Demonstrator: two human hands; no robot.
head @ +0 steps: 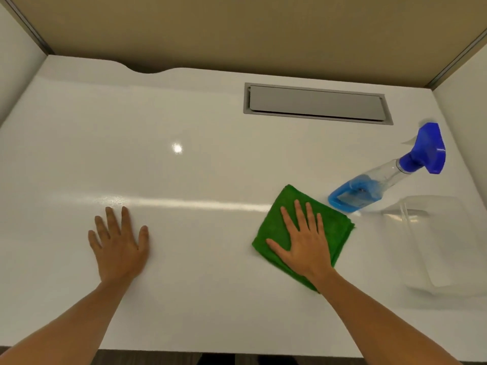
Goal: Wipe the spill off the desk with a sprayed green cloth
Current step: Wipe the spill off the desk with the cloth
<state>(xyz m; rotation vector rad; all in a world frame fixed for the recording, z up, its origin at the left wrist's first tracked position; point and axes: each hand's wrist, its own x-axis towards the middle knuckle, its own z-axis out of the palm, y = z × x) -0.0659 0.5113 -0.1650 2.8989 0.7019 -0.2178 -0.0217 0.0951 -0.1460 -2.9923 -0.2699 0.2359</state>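
Observation:
A folded green cloth point(332, 227) lies flat on the white desk point(200, 164), right of centre. My right hand point(305, 241) presses on it, palm down, fingers spread. My left hand point(118, 241) rests flat on the bare desk to the left, fingers apart, holding nothing. A clear spray bottle point(379, 185) with blue liquid and a blue trigger head stands just beyond the cloth on the right. No spill is plainly visible; only a shiny streak of light crosses the desk between the hands.
A clear plastic container point(442, 243) sits at the right edge. A grey cable hatch point(316, 104) is set into the desk at the back. Partition walls close in the back and both sides. The desk's front edge runs along the bottom.

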